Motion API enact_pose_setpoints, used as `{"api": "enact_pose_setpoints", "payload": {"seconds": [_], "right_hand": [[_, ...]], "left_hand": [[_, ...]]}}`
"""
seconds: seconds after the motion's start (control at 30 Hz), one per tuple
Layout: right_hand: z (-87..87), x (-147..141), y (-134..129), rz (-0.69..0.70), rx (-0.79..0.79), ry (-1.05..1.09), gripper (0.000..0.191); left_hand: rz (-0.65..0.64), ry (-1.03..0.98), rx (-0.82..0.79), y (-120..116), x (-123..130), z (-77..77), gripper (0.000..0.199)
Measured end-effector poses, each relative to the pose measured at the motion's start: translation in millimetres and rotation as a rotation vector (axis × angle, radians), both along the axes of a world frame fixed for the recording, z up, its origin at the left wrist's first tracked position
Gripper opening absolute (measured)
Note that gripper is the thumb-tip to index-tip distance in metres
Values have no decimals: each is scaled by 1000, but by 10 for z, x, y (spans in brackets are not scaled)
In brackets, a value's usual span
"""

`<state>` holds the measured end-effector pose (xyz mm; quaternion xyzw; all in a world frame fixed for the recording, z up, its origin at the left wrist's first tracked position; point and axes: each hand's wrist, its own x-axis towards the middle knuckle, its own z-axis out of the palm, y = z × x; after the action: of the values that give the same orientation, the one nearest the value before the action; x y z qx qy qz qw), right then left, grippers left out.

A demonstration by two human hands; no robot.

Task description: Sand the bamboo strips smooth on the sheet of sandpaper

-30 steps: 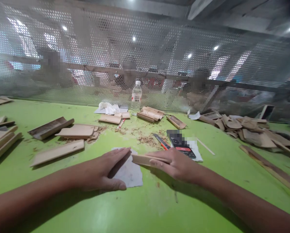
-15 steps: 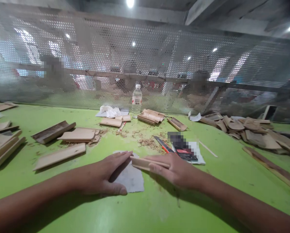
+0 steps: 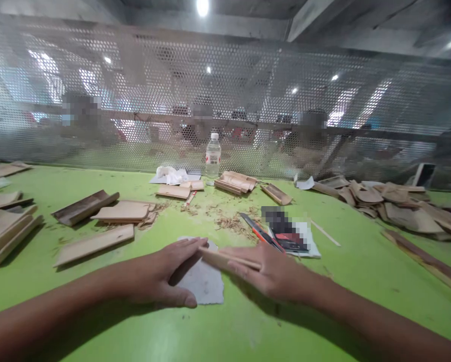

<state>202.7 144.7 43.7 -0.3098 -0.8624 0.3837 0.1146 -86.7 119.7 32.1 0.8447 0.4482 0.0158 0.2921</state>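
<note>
Gripping a narrow piece of wood (image 3: 218, 259) between thumb and fingers, the right hand (image 3: 268, 271) holds its end over a sheet of paper (image 3: 206, 286) on a green table (image 3: 225, 332). The left hand (image 3: 165, 274) rests across the paper's left side, fingers straight, thumb spread, fingertips at the wood's end. Beyond the right hand, an orange-and-black knife (image 3: 261, 233) lies near wood shavings (image 3: 231, 223).

Left fingers (image 3: 183, 248) over pale sheet (image 3: 206, 285), right fingers (image 3: 244, 252) around wooden piece (image 3: 214, 258), green table (image 3: 210, 334)
</note>
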Motion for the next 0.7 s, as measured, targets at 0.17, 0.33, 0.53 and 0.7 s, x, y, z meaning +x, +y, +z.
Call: {"api": "enact_pose_setpoints", "payload": {"seconds": [0.17,0.33,0.53,0.7], "right_hand": [[39,-20,-36,67,12,10,44],[22,9,-46,120,-6,-3,42],[-10,17,-32,20,20,48,42],[16,5,-60,-7,3,50,42]], "left_hand": [[-8,-9,14,5,-16,-23,107],[16,-19,-9,-8,-11,-23,110],[14,-26,-8,-4,-8,-9,110],[10,-68,-8,-3,-22,-21,108]]}}
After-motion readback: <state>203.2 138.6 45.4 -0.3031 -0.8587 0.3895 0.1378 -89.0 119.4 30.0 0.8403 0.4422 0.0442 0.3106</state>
